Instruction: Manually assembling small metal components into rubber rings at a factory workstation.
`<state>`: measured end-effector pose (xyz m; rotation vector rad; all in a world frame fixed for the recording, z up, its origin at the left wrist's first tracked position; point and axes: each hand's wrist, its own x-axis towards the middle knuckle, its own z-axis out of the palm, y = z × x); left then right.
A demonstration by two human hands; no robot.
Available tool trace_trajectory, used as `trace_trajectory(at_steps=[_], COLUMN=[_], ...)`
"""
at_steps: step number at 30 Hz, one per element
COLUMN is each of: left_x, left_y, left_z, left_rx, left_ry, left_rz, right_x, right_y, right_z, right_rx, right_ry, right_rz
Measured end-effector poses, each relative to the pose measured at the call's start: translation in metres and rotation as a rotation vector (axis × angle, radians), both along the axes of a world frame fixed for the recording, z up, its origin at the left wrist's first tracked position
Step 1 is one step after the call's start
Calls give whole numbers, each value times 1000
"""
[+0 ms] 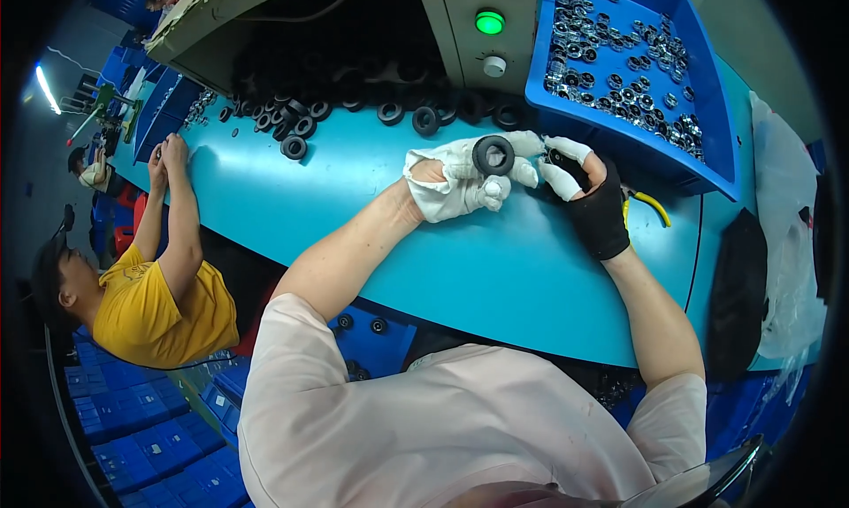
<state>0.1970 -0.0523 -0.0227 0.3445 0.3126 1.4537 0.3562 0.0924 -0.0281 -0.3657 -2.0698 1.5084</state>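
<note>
A black rubber ring (493,169), shaped like a small tyre, sits in the white-gloved left hand (460,179), above the turquoise worktop (442,278). The left fingers close on it, with the thumb against its lower edge. At four o'clock from the ring is the right hand (594,206) in a black fingerless glove, its fingertips wrapped in white. Those fingers curl toward the left hand; something dark shows between them, but I cannot tell whether they grip it.

Just past the right hand, between three and four o'clock, lie yellow-handled pliers (653,206). At two o'clock stands a blue tray (619,151) of small, shiny chromed parts (659,110). A lit green lamp (491,22) is at twelve on the grey machine housing (460,39). More black rings (294,147) cluster toward ten. At eight o'clock, a co-worker in a yellow T-shirt (159,318) sits beside the worktop.
</note>
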Motion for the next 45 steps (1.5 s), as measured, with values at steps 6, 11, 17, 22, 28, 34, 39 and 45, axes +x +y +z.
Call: trace_trajectory(at_steps=[6,11,17,22,28,34,39,45], left_x=[5,3,5,8,9,12,16,11], left_y=[-2,-1,1,2,0,-1,3,4], left_z=[8,3,7,13,6,5,6,9], left_rx=[-98,-17,-39,-411,-379,-335,-327,-308], left_ry=[179,167,205,783,882,992,979,984], left_rz=[16,0,75,458,534,569,570,642], right_x=[0,1,0,-1,-1,2,4,-3], right_y=[2,2,2,2,1,-1,3,-1], right_z=[-3,0,-1,-2,-3,-3,-5,11], right_rx=[84,105,40,20,-14,12,53,126], right_ry=[15,2,2,-1,-37,-27,-12,-1], right_rz=[-11,-14,-4,-20,-9,-12,-12,-13])
